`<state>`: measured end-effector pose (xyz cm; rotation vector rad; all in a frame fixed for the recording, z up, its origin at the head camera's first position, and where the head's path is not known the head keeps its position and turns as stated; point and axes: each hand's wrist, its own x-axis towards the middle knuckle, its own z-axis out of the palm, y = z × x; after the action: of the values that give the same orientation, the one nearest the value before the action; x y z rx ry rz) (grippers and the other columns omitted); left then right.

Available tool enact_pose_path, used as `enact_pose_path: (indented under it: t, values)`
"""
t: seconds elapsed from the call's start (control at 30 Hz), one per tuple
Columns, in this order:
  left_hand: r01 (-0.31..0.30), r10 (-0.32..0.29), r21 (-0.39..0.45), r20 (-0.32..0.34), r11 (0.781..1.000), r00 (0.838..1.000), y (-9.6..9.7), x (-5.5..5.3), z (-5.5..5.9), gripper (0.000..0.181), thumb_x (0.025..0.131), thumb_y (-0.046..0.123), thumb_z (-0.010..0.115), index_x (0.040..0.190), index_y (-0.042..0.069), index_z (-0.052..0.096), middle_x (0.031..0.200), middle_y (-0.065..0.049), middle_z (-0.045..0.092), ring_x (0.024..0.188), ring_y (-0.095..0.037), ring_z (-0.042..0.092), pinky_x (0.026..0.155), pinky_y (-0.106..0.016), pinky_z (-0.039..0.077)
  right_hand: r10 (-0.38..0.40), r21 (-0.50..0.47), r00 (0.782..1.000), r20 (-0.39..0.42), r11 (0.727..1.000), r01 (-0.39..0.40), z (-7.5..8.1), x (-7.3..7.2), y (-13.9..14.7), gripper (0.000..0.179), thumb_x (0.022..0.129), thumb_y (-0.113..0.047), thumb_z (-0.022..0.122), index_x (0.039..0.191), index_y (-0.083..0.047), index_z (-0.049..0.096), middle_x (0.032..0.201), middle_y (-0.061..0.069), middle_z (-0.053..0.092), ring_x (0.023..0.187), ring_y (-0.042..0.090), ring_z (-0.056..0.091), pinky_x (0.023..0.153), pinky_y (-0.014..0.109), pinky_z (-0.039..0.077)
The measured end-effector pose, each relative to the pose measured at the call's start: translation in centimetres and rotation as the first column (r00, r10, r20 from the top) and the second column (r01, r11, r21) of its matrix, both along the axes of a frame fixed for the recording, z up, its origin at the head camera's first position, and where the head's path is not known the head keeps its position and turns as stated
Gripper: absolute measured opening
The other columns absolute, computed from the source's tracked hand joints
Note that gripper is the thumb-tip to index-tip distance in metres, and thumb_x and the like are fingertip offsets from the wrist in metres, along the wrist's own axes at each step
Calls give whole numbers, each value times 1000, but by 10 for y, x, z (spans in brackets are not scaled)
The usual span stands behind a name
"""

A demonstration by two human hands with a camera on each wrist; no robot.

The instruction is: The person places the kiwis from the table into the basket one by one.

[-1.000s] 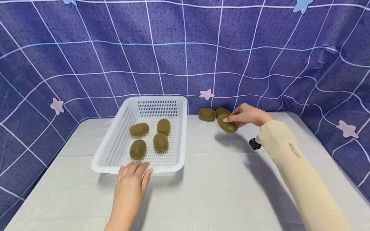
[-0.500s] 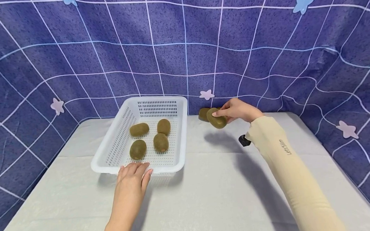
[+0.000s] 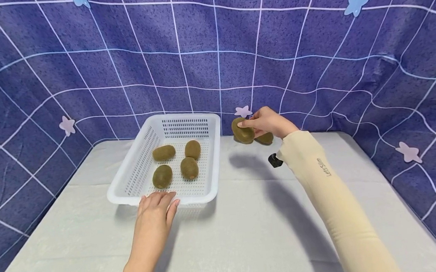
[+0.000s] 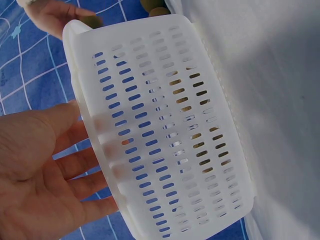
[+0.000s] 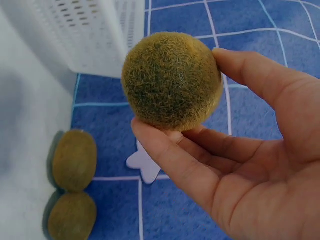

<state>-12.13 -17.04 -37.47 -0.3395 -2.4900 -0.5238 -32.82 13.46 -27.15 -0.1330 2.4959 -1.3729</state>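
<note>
In the head view my right hand [image 3: 268, 122] pinches a brown fuzzy kiwi [image 3: 242, 131] between thumb and fingers, held above the back of the table. The right wrist view shows this kiwi [image 5: 172, 82] up close at the fingertips. Two other kiwis lie on the table: one [image 3: 265, 138] shows below the hand, the other is mostly hidden behind the held one. My left hand [image 3: 153, 220] rests its straight fingers over the front rim of a white plastic basket [image 3: 217, 161]. Several kiwis [image 3: 190, 168] lie inside the basket.
A white cloth [image 3: 247, 226] covers the table. Behind it hangs a blue-purple curtain [image 3: 198, 65] with grid lines and stars. The basket's slotted wall [image 4: 150, 125] fills much of the left wrist view.
My right hand has carried the pinched kiwi left and slightly up, from over the right-hand kiwi to in front of the left-hand one. The left hand and basket stay put.
</note>
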Motion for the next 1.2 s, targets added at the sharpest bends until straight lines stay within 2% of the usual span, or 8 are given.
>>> enact_pose_path:
  t: [0.2,0.3,0.4,0.5,0.6,0.77,0.93,1.2]
  values:
    - [1,-1,-7,6,1000,1000,-1,0,-1,24,89,14,69,107,-2,68,99,-15,65,105,-38,57,100,-64,35,4,-30,1000,-25,1000,-5,9,0,-16,32,86,-28,73,94,3,65,67,0,48,68,12,55,86,38,55]
    - [0,0,-6,15,1000,1000,-1,0,-1,24,89,15,68,107,-2,68,100,-15,65,106,-38,57,101,-64,35,4,-19,999,-35,1000,-4,13,0,-24,30,86,-30,74,89,-2,63,69,-1,48,65,12,54,83,36,56]
    - [1,0,-7,20,1000,1000,0,1,-1,24,90,15,68,107,-2,68,100,-15,65,106,-38,57,101,-64,35,1,-13,999,-42,1000,-2,15,-1,-34,32,85,-31,74,75,-9,54,65,-2,45,63,13,54,79,33,57]
    - [1,-1,-6,12,1000,1000,0,1,0,24,89,14,68,107,-2,68,99,-15,65,105,-38,57,101,-64,35,0,-23,999,-54,1000,-1,18,-2,-44,33,85,-32,74,71,-9,55,60,-3,44,60,13,53,75,31,58]
    - [1,0,-2,3,1000,1000,0,0,1,24,89,14,69,107,-2,68,99,-15,65,105,-38,57,100,-64,35,-2,-38,999,-51,999,0,21,-2,-56,31,85,-32,74,81,-3,64,62,-2,48,61,13,53,72,28,58]
    - [-1,2,-3,11,1000,1000,1,1,2,24,88,13,69,107,-2,68,99,-15,65,105,-38,57,101,-64,34,-11,-69,1000,-24,998,9,23,-3,-76,39,85,-32,74,99,4,66,84,6,63,72,16,63,73,28,58]
    - [-5,5,-7,17,1000,1000,1,0,1,25,89,14,69,107,-2,68,99,-15,65,105,-38,57,101,-64,34,-12,-124,1000,-18,992,10,22,-5,-94,40,85,-30,74,100,7,66,90,9,63,76,17,62,83,35,57]
    - [-8,8,-6,12,1000,1000,0,0,1,24,89,15,69,106,-2,68,99,-15,65,105,-37,57,101,-64,35,-14,-214,1000,-6,977,12,17,-7,-115,43,86,-28,73,106,9,62,90,11,65,71,14,62,85,38,56]
